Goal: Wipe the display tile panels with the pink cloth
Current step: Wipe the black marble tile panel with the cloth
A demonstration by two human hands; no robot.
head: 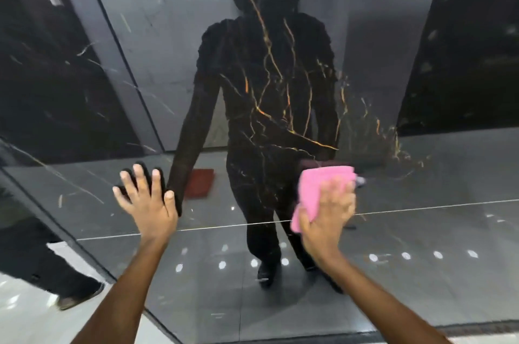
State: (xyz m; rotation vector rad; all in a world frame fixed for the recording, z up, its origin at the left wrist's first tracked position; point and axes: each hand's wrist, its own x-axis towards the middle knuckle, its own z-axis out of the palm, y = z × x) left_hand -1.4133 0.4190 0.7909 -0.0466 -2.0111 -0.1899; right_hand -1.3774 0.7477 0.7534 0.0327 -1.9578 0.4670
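While two bare forearms reach up from the bottom edge, both hands meet a glossy black tile panel (280, 76).

The left hand (148, 203) lies flat on the panel, fingers straight and spread, holding nothing. The right hand (327, 213), blurred, presses the folded pink cloth (314, 189) against the panel, fingers extended over it. Gold veins (269, 68) cross the dark reflection of the person above.
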